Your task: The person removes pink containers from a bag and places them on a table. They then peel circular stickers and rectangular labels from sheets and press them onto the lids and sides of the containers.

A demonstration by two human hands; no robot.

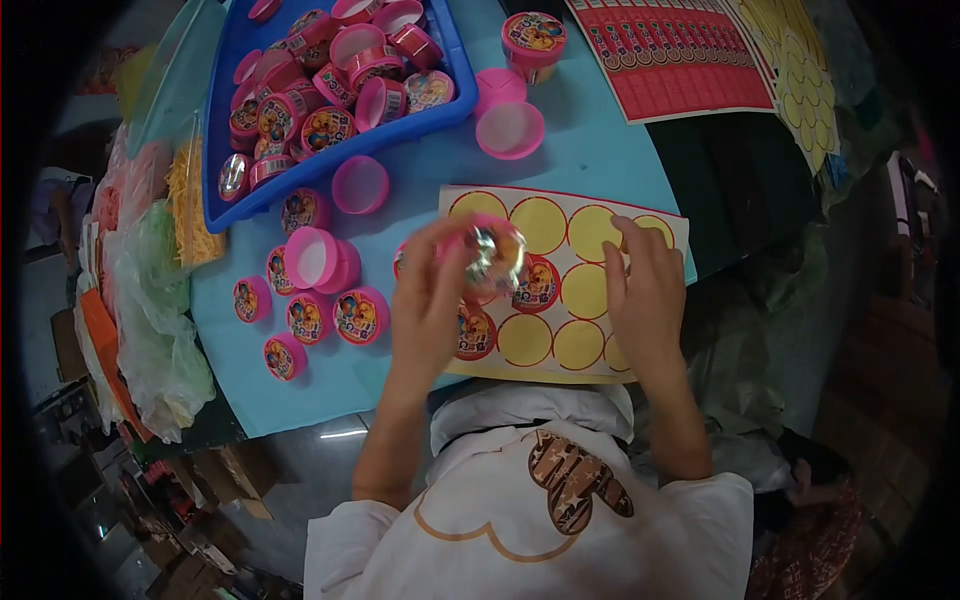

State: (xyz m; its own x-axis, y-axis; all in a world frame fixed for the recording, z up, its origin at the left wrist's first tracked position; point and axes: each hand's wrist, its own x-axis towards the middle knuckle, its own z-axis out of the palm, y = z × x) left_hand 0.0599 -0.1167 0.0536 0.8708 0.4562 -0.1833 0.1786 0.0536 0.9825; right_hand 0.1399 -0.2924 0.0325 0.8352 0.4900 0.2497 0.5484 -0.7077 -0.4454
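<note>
My left hand point(428, 300) grips a pink round tub point(492, 255) with a shiny, motion-blurred label, above the left part of a sticker sheet point(540, 368). The sheet carries rows of red-rimmed circles; most are bare yellow, and a few still show a red printed sticker point(537, 284). My right hand point(648, 300) hovers over or rests on the sheet's right side, fingers apart, with nothing visible in it. Left of the sheet, several labelled pink tubs point(361, 316) stand near a pink lid or tub with a white inside point(312, 258).
A blue tray point(440, 118) heaped with pink tubs lies at the back left. Further pink pieces point(510, 130) and a stacked labelled tub point(533, 45) are behind the sheet. Red printed sheets point(680, 65) lie at the back right. Plastic bags point(160, 320) hang at the left edge.
</note>
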